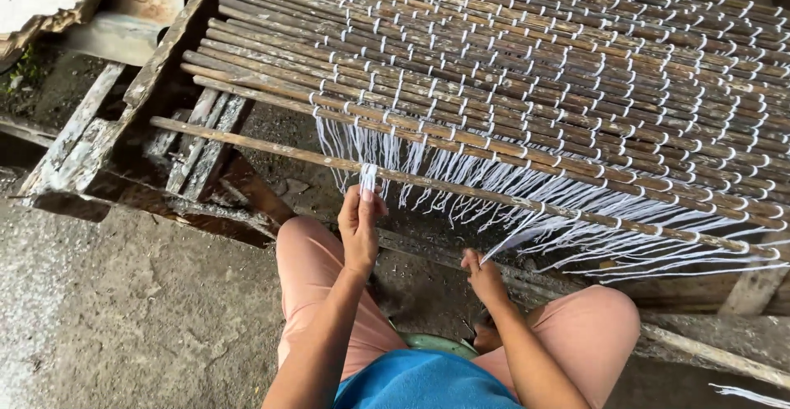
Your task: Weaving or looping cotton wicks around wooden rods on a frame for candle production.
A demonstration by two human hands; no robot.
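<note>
- The left hand (360,226) is raised and closed, thumb and fingers pinching a short tuft of white cotton string (368,177) right where it loops over the nearest stick.
- That nearest stick is a long thin brown wooden stick (461,188), the loose front edge of the mat. Its long axis runs from the upper left, by the timber frame, down to the lower right, crossing just above both hands.
- The right hand (484,276) sits lower and closer to the body, fingers closed on a single white strand (527,230) that stretches up and to the right toward the same stick.
- The left hand is the nearer of the two to the stick, touching the string at it; the right hand stays apart from the stick, joined only by its strand.
- Beyond the stick lies the woven mat of brown sticks bound with rows of white string (559,63), sloping away from the person, with a fringe of loose white threads (576,211) hanging from its front rows.
- The mat rests on a weathered grey timber frame (90,141) at the left, over a bare concrete floor (123,310).
- The person sits with knees in pink trousers (309,265) spread either side of the hands, a blue shirt (424,384) below.
</note>
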